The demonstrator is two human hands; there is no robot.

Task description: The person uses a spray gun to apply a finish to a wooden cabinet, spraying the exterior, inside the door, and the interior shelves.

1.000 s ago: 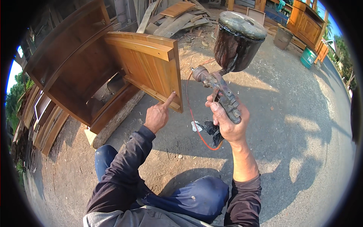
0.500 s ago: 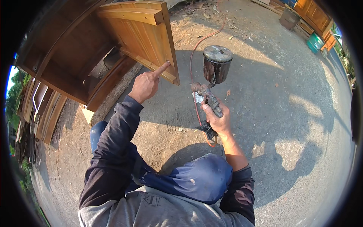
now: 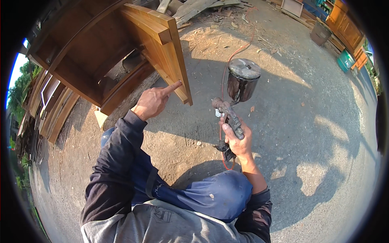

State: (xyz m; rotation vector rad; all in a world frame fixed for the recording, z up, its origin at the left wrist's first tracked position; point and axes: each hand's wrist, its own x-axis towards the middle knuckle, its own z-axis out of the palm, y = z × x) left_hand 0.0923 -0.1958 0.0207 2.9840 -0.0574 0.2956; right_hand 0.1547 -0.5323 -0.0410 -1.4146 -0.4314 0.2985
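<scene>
My left hand [image 3: 152, 102] has its index finger stretched out, the tip touching the free edge of a wooden cabinet door [image 3: 172, 60]. The other fingers of that hand are curled, with nothing visible in them. The door stands swung out from a brown wooden cabinet [image 3: 81, 60] at the upper left. My right hand [image 3: 239, 139] is wrapped round a paint spray gun [image 3: 229, 115]. Its dark, paint-streaked metal cup [image 3: 242, 81] sits at the far end of the gun. A black wrapping [image 3: 225, 150] hangs below the grip, where a thin orange hose [image 3: 225, 73] shows.
The hose runs away over the ground beyond the cup. Planks [image 3: 60, 115] are stacked left of the cabinet, with scrap boards [image 3: 198, 9] behind it. A dark bucket [image 3: 320, 33], a green drum [image 3: 346, 60] and another wooden cabinet [image 3: 344, 24] stand at the far right.
The door has swung a little nearer to me and shows more edge-on, my left finger still on it. The view has shifted slightly; the spray gun stays in my right hand.
</scene>
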